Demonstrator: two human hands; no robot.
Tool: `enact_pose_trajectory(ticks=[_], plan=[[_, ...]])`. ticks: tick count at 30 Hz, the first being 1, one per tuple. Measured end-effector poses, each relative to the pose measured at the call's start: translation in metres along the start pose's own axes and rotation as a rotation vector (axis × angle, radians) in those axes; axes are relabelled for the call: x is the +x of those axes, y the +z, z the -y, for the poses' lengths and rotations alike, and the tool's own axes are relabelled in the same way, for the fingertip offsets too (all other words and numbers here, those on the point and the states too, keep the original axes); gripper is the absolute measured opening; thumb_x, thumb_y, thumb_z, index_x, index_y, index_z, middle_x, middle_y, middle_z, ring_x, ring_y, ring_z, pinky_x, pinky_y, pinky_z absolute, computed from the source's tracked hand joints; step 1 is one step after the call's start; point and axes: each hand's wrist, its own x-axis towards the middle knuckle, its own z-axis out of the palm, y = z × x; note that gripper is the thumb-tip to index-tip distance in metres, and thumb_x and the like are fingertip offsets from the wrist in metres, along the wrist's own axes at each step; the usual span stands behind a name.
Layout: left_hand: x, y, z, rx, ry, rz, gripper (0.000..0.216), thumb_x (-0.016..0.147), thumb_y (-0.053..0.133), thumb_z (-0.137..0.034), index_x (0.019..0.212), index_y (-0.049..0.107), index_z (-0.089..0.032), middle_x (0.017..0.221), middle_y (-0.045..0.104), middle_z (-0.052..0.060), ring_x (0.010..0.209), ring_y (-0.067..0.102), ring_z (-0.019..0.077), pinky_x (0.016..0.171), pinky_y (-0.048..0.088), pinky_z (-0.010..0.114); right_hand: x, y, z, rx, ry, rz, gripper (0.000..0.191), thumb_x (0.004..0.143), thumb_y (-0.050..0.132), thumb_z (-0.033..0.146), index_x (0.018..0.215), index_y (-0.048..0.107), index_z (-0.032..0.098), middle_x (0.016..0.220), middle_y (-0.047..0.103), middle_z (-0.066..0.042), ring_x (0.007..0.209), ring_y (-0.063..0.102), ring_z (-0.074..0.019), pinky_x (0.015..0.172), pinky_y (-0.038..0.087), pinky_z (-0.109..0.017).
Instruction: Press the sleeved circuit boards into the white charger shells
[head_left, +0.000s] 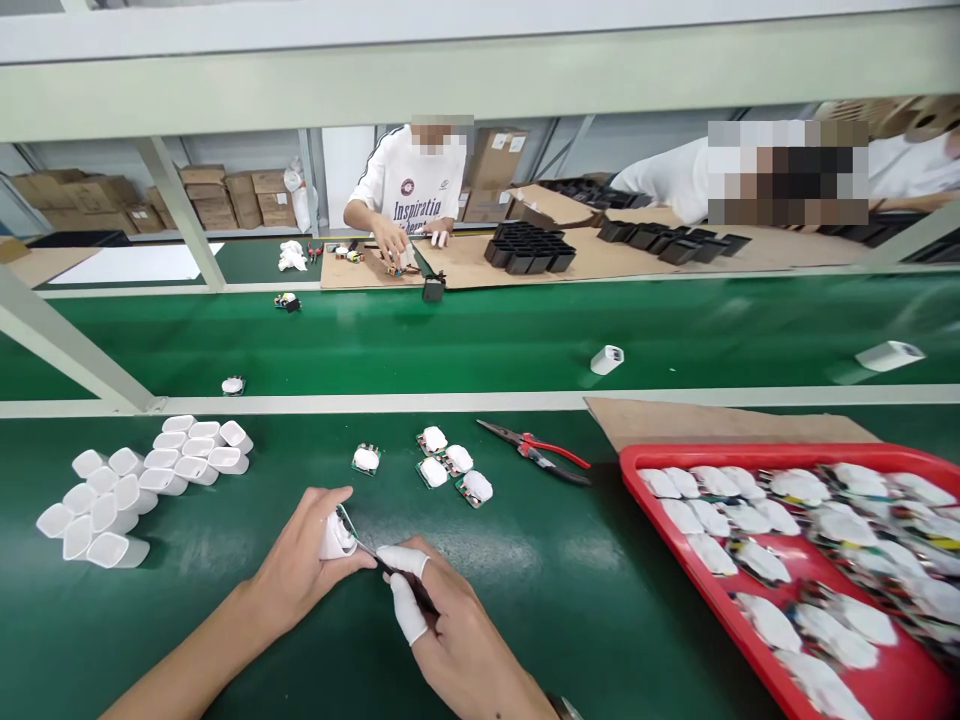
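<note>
My left hand [304, 565] is closed around a small white charger housing [335, 535] with a circuit part at its open end. My right hand [442, 625], with white finger cots on two fingers, pinches a thin dark tool [390, 572] whose metal tip reaches into the housing. Both hands rest on the green mat near its front edge. Just beyond them lie several white-capped circuit boards [450, 470] and one more alone [366, 459].
Empty white housings [135, 480] are stacked at the left. Red-handled pliers [536, 452] lie mid-table. A red tray [757, 660] full of boards sits at the right on cardboard. A green conveyor [480, 335] carries loose parts. Two people work across it beside black trays [529, 248].
</note>
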Motion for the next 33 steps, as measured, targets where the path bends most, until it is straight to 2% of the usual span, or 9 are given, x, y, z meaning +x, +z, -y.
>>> enact_pose_trajectory(ticks=[6,11,14,17,21,24,28,31,33], plan=[[-0.002,0.006,-0.005,0.091,-0.054,-0.119,0.053,0.099,0.067,-0.059,0.137,0.05,-0.027,0.103,0.063,0.005,0.078,0.067,0.0217,0.068,0.059,0.035,-0.004,0.023,-0.008,0.091,-0.028,-0.112,0.029,0.11,0.04,0.026,0.134,0.056,0.03,0.106,0.063,-0.005,0.087,0.065,-0.0178,0.076,0.058,-0.03],[0.0,0.003,-0.008,0.174,-0.057,-0.09,0.051,0.098,0.069,-0.052,0.138,0.051,-0.026,0.093,0.063,0.002,0.073,0.066,0.0204,0.066,0.058,0.032,-0.01,0.023,-0.006,0.07,0.001,-0.115,0.031,0.111,0.039,0.027,0.137,0.054,0.029,0.113,0.064,-0.007,0.09,0.067,-0.0172,0.08,0.059,-0.029],[0.006,-0.006,-0.005,0.212,-0.011,-0.108,0.039,0.101,0.065,-0.041,0.134,0.053,-0.025,0.094,0.062,0.002,0.074,0.066,0.0193,0.068,0.057,0.031,-0.015,-0.011,-0.015,-0.119,-0.036,-0.083,0.031,0.109,0.043,0.024,0.136,0.057,0.028,0.111,0.066,-0.006,0.089,0.067,-0.0178,0.079,0.059,-0.029],[0.01,-0.009,0.003,0.232,0.0,-0.1,0.032,0.1,0.063,-0.036,0.129,0.057,-0.024,0.103,0.061,0.005,0.079,0.066,0.0197,0.067,0.056,0.03,-0.02,-0.065,-0.047,-0.412,-0.043,-0.237,0.031,0.106,0.045,0.019,0.132,0.06,0.023,0.11,0.067,-0.009,0.092,0.068,-0.0211,0.083,0.06,-0.035],[0.008,0.005,0.012,0.247,0.131,0.07,0.035,0.098,0.065,-0.032,0.132,0.061,-0.023,0.112,0.063,0.008,0.094,0.067,0.0248,0.076,0.058,0.035,-0.024,-0.124,-0.102,-0.934,-0.025,-0.399,0.03,0.098,0.044,0.013,0.116,0.068,0.014,0.097,0.069,-0.014,0.086,0.064,-0.0304,0.078,0.06,-0.049],[0.006,0.012,0.013,0.261,0.162,0.241,0.05,0.098,0.07,-0.034,0.145,0.057,-0.024,0.117,0.067,0.01,0.104,0.065,0.0292,0.088,0.058,0.043,-0.02,-0.132,-0.114,-1.009,-0.048,-0.386,0.027,0.1,0.045,0.016,0.111,0.07,0.012,0.099,0.07,-0.017,0.087,0.064,-0.0342,0.079,0.06,-0.055],[0.034,-0.01,0.01,0.219,0.151,0.382,0.084,0.091,0.077,-0.059,0.16,0.044,-0.025,0.144,0.06,0.015,0.131,0.056,0.0349,0.107,0.053,0.051,-0.006,-0.105,-0.078,-0.796,-0.183,-0.205,0.039,0.105,0.059,0.031,0.141,0.057,0.017,0.139,0.061,-0.018,0.125,0.06,-0.0345,0.104,0.057,-0.053],[0.085,-0.039,0.02,0.343,0.077,0.316,0.06,0.105,0.059,-0.051,0.157,0.048,-0.024,0.154,0.055,0.014,0.143,0.049,0.0313,0.12,0.044,0.05,0.014,-0.077,-0.042,-0.566,-0.287,0.126,0.067,0.098,0.075,0.038,0.155,0.043,0.021,0.149,0.055,-0.015,0.137,0.055,-0.03,0.114,0.053,-0.046],[0.122,-0.052,0.036,0.537,-0.06,0.23,0.051,0.107,0.056,-0.039,0.155,0.051,-0.023,0.158,0.053,0.014,0.148,0.044,0.0322,0.124,0.038,0.051,0.034,-0.06,-0.03,-0.489,-0.323,0.293,0.081,0.088,0.087,0.043,0.152,0.045,0.019,0.148,0.056,-0.015,0.135,0.056,-0.0314,0.113,0.053,-0.046]])
